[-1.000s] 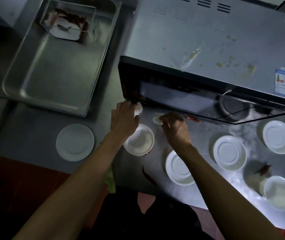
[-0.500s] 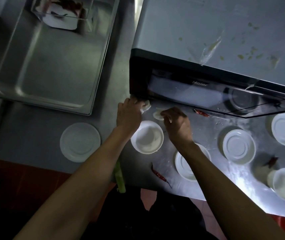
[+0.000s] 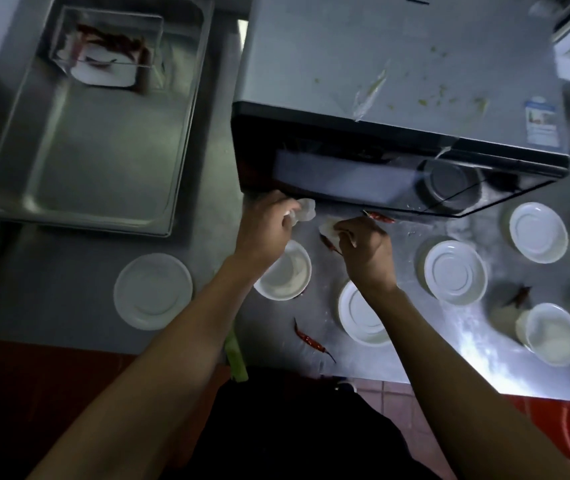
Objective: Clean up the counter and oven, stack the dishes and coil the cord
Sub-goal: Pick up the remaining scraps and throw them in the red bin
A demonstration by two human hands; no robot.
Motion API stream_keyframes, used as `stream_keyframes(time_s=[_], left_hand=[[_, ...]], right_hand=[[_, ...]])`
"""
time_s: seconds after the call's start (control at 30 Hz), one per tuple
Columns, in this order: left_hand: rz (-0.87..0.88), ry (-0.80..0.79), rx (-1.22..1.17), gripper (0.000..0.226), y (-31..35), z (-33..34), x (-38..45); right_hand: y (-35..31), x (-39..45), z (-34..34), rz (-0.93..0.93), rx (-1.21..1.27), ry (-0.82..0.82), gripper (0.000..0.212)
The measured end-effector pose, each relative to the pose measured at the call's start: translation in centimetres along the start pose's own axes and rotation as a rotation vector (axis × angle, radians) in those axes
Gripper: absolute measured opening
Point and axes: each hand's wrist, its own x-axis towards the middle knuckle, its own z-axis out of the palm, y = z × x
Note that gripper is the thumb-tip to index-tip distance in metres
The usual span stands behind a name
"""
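Observation:
A grey oven (image 3: 398,64) with a black glass door stands on the steel counter (image 3: 69,271), its top smeared with food bits. Just below the door's left end my left hand (image 3: 264,230) grips a crumpled white scrap (image 3: 306,209). My right hand (image 3: 363,247) pinches another pale scrap (image 3: 328,228) and a dried red chili (image 3: 328,243) on the counter. Under my left wrist sits a white bowl (image 3: 285,275). White dishes lie scattered: one at the left (image 3: 153,291), one under my right forearm (image 3: 359,315), one further right (image 3: 455,273). No cord is visible.
A deep steel tray (image 3: 96,133) at the back left holds a small clear box (image 3: 107,46) with chilies and white scraps. Loose chilies (image 3: 309,339) lie near the counter's front edge and by the oven door (image 3: 379,216). More dishes (image 3: 538,233) and a bowl (image 3: 552,334) sit at the right.
Both hands stayed at the foot of the oven door. A dried chili now shows under my right hand's fingers. The camera shifted a little.

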Motion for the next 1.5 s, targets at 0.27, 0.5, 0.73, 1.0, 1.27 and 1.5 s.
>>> stream_keyframes(time_s=[0.27, 0.5, 0.73, 1.0, 1.27, 1.5], left_hand=[[0.141, -0.079, 0.014, 0.024, 9.6, 3.8, -1.7], [0.282, -0.198, -0.029, 0.024, 19.8, 9.2, -6.0], [0.439, -0.237, -0.026, 0.025, 30.2, 14.9, -11.0], [0.657, -0.359, -0.066, 0.031, 42.1, 22.6, -16.0], [0.863, -0.522, -0.087, 0.03, 49.5, 28.9, -19.1], [0.92, -0.667, -0.09, 0.03, 53.7, 35.5, -18.8]], right_hand=[[5.8, -6.1, -6.6, 0.104, 0.034, 0.165, 0.021], [12.1, -14.5, -14.1, 0.181, 0.02, 0.297, 0.021], [18.7, -23.4, -21.5, 0.307, 0.016, 0.408, 0.026], [25.4, -35.4, -29.5, 0.501, -0.016, 0.587, 0.022], [29.6, -42.7, -33.0, 0.709, -0.044, 0.683, 0.018], [34.2, -45.6, -34.9, 0.878, -0.104, 0.678, 0.019]])
